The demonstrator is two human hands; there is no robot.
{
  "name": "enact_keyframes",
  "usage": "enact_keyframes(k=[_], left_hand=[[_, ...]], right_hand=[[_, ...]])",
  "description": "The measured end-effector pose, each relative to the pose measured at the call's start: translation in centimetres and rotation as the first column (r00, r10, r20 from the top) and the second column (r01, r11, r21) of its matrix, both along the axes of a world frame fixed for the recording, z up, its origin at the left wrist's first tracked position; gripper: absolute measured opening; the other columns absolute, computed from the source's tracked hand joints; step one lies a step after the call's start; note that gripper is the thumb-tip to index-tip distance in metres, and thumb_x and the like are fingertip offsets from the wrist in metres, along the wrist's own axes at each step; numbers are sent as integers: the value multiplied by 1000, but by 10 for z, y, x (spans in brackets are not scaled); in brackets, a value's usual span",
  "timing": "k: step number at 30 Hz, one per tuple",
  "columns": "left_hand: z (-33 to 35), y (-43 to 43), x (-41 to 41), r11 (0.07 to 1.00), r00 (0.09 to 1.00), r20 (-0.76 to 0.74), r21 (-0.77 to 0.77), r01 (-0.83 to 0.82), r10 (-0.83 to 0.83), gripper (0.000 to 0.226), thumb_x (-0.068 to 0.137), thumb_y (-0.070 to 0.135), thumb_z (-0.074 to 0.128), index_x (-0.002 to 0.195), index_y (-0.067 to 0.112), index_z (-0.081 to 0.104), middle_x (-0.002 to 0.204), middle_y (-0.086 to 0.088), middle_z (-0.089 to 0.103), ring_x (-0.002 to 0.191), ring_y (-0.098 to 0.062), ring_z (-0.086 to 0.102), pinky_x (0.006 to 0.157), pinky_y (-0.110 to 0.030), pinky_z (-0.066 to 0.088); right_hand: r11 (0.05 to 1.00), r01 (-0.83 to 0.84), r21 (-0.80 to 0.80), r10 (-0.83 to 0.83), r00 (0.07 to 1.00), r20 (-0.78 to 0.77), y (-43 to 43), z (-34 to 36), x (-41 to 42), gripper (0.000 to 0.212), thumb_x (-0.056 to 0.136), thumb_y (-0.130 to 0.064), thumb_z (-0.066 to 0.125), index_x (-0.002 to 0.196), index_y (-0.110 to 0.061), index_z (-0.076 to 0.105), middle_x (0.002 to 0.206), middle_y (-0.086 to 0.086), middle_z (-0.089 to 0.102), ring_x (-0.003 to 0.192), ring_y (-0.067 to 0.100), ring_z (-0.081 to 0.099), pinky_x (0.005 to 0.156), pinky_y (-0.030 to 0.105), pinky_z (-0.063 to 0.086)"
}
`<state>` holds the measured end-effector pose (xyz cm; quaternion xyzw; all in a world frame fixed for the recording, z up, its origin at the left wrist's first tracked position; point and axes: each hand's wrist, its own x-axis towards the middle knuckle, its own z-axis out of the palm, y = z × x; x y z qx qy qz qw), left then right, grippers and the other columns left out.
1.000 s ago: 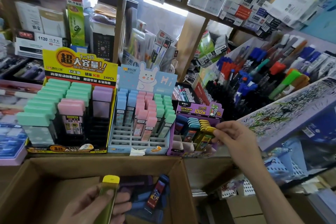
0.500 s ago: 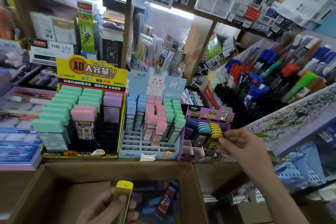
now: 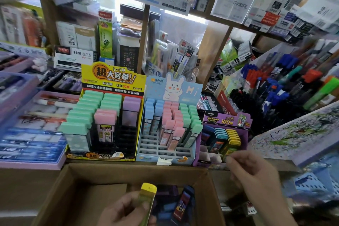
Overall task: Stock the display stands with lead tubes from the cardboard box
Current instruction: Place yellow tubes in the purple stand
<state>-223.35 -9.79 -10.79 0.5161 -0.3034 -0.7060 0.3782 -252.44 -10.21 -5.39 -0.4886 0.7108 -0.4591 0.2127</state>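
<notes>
**Right hand drawn back from the purple stand**

Since half a second ago the right hand [image 3: 256, 178] has come off the yellow tubes [image 3: 233, 138] and slid toward 5 o'clock. Its grip is released, the fingers loosely curled round nothing, with the fingertips just short of the front corner of the purple display stand [image 3: 200, 161].

That stand is thin printed card. Its slotted rows hold glossy, round-capped plastic tubes in dark blue, teal and yellow, and the front slots stand open.

At 6 o'clock the left hand [image 3: 124, 211] has its grip clenched on a flat, translucent yellow-capped lead tube [image 3: 147, 200]. It holds the tube upright over the cardboard box [image 3: 60, 198], whose matte brown walls flare outward. Dark tubes [image 3: 183, 205] lie loose at the box's 3 o'clock side.

At 9 o'clock of the purple stand, the blue rabbit stand [image 3: 165, 152] shows open grid cells along its front.
</notes>
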Motion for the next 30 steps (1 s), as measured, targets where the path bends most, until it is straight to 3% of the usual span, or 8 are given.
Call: enact_keyframes(k=[2, 6, 10, 14, 17, 22, 25, 30], left_hand=[[0, 2, 0, 999, 999, -23, -36, -23, 23, 13, 82, -14, 69, 89, -6, 77, 85, -30, 74, 74, -42, 75, 71, -40, 58], [-3, 6, -1, 994, 999, -8, -101, -38, 37, 15, 81, -14, 70, 92, -5, 75, 84, -31, 74, 74, -43, 74, 71, -42, 59], [-2, 6, 1, 978, 993, 111, -199, 61, -40, 19, 78, -1, 80, 83, 17, 83, 82, -13, 79, 79, -18, 76, 73, -20, 54], [2, 6, 1, 975, 988, 123, -190, 118, -96, 22, 74, 5, 84, 82, 25, 83, 86, -8, 80, 85, -14, 77, 80, -21, 50], [2, 5, 1, 975, 984, 160, -194, 109, -78, 21, 72, 2, 85, 77, 22, 83, 79, -5, 80, 74, -7, 75, 68, -9, 49], [0, 5, 2, 977, 977, 209, -195, 83, -41, 9, 76, 1, 83, 72, 8, 79, 73, -18, 75, 68, -23, 63, 73, -29, 44], [-2, 2, 3, 976, 970, 244, -206, 76, -24, 14, 82, -1, 78, 69, 5, 76, 67, -17, 72, 61, -20, 61, 70, -30, 47], [-6, 2, 5, 983, 966, 257, -170, 67, -21, 9, 85, -3, 73, 77, -2, 72, 64, -18, 71, 55, -18, 63, 57, -23, 52]], right_hand=[[995, -79, 63, 76, 996, 48, 1, -1, 18, 8, 89, -13, 75, 86, -20, 76, 69, 4, 73, 53, 13, 65, 48, 17, 50], [947, -237, 216, 205, 965, 161, 2, -4, 57, 10, 96, -17, 68, 92, -18, 77, 76, 4, 75, 55, 13, 65, 47, 19, 47], [867, -402, 296, 291, 888, 355, 2, -11, 95, 14, 98, -24, 67, 97, -19, 80, 82, 8, 77, 61, 14, 64, 50, 22, 48], [802, -517, 299, 383, 830, 407, 6, -18, 117, 9, 91, -34, 77, 93, -26, 81, 68, 1, 72, 59, 9, 62, 55, 20, 48], [805, -521, 284, 394, 827, 401, 7, -19, 121, 11, 88, -36, 79, 92, -26, 81, 69, 1, 72, 62, 12, 63, 56, 20, 49], [828, -509, 236, 369, 810, 455, 8, -18, 105, 4, 91, -24, 78, 90, -21, 81, 68, 9, 72, 53, 14, 61, 51, 22, 49], [894, -416, 164, 328, 859, 392, 8, -11, 85, 6, 86, -19, 80, 91, -23, 81, 73, 12, 73, 58, 21, 63, 51, 26, 50], [953, -292, 84, 266, 935, 234, 10, 9, 46, 16, 75, -33, 78, 90, -30, 79, 76, 10, 75, 63, 22, 70, 54, 23, 56]])
